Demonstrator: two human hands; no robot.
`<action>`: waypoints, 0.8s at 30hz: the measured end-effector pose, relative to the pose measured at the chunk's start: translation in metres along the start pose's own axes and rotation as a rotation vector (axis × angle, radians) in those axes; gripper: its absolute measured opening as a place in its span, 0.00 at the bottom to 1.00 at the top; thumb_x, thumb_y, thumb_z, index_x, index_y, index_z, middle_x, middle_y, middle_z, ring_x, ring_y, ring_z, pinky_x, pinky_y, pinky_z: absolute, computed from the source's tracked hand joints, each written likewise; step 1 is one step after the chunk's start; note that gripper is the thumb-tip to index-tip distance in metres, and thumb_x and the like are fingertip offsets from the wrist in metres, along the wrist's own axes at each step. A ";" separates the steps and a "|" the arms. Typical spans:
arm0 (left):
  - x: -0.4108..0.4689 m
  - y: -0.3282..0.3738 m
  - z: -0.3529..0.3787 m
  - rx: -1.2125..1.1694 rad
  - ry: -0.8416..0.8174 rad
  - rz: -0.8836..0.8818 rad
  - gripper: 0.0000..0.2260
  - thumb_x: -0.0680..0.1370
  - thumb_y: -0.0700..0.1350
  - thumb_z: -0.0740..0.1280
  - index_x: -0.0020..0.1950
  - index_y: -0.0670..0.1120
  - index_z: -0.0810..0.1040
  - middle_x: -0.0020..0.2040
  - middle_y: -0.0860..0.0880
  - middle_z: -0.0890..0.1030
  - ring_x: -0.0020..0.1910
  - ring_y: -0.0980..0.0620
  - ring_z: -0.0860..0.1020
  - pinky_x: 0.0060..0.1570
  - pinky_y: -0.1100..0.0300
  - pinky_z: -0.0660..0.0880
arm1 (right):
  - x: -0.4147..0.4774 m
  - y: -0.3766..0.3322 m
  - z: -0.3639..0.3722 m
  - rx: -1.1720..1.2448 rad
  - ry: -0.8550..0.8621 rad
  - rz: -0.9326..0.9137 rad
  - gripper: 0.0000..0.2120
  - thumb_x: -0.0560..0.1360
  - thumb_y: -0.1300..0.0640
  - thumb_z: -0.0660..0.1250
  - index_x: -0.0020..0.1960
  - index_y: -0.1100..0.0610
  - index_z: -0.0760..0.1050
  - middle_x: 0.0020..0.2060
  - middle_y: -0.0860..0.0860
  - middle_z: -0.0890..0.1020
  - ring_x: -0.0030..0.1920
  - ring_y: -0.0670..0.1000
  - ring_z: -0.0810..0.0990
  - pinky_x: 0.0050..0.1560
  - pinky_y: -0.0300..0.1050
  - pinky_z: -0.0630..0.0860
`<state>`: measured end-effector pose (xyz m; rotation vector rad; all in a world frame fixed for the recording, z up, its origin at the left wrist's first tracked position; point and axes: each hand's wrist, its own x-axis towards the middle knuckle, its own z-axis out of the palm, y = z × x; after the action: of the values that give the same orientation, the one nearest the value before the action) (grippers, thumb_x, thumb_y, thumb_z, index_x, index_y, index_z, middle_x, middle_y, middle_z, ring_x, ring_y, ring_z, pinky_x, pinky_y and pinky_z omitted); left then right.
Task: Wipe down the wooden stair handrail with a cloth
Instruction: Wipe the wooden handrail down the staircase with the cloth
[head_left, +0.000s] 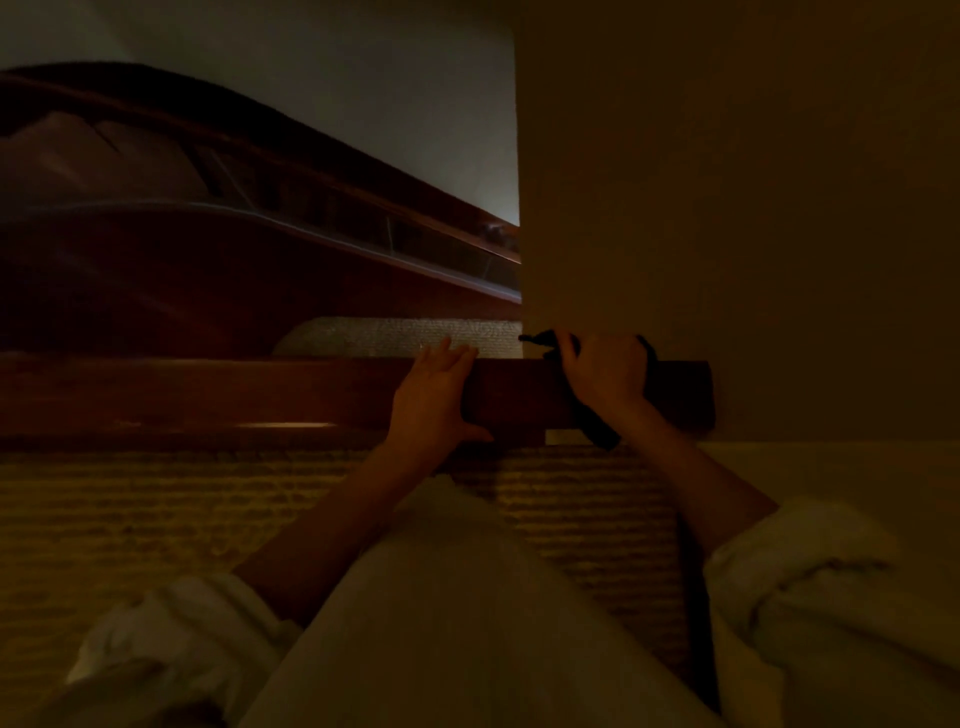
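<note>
**Handrail** (519, 395): dark wood, running level across the middle of the frame from the left edge to a square end butted against the wall (727, 208) at right. A faint sheen shows on its near face, left of centre.

**Cloth** (597, 431): dark, draped over the rail near its wall end. One tail hangs below the near edge and a corner pokes out on the far side. Draped this way, it probably covers the top and both faces in one pass.

**Right hand** (602, 371): grip closed over the cloth, fingers curled across the top of the rail and pressing the fabric to the wood. It sits close to the wall, likely to work the last stretch of rail.

**Left hand** (434, 397): just left of the cloth, bare. The fingers lie flat over the rail top and the thumb runs along the lower near edge. The grip is loose and holds nothing, apparently a brace for balance.

**Surroundings:**
- Ribbed carpet (156, 519) fills the lower frame.
- A carpeted step (395, 338) shows just beyond the rail.
- A second banister (260, 244) sweeps across the upper left.
- Pale rolled sleeves (810, 571) sit at the bottom corners.
- Light is very dim, so dust or streaks cannot be judged.
</note>
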<state>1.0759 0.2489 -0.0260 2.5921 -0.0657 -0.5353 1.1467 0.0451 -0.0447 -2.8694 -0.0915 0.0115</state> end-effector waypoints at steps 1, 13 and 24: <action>-0.005 0.001 0.007 -0.010 0.049 -0.006 0.46 0.69 0.54 0.76 0.78 0.47 0.52 0.79 0.46 0.52 0.78 0.46 0.47 0.74 0.52 0.45 | 0.003 0.002 0.000 -0.034 -0.082 0.001 0.23 0.81 0.44 0.60 0.35 0.60 0.76 0.28 0.51 0.73 0.25 0.45 0.64 0.26 0.38 0.52; -0.039 0.138 0.125 -0.800 0.946 -0.530 0.11 0.80 0.45 0.65 0.62 0.47 0.74 0.57 0.53 0.73 0.51 0.56 0.76 0.51 0.65 0.72 | 0.016 0.014 -0.003 0.136 -0.303 -0.305 0.23 0.83 0.43 0.49 0.64 0.55 0.74 0.42 0.53 0.80 0.41 0.52 0.77 0.39 0.42 0.64; -0.032 0.200 0.138 -2.050 0.647 -0.693 0.16 0.84 0.47 0.56 0.71 0.46 0.70 0.66 0.45 0.75 0.64 0.47 0.75 0.65 0.52 0.71 | -0.052 0.083 -0.031 -0.143 -0.284 -0.614 0.29 0.83 0.45 0.52 0.79 0.54 0.52 0.78 0.54 0.57 0.76 0.56 0.58 0.70 0.56 0.59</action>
<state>1.0034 0.0145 -0.0308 0.5558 1.0104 0.1576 1.1004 -0.0464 -0.0367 -2.8285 -1.0528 0.3002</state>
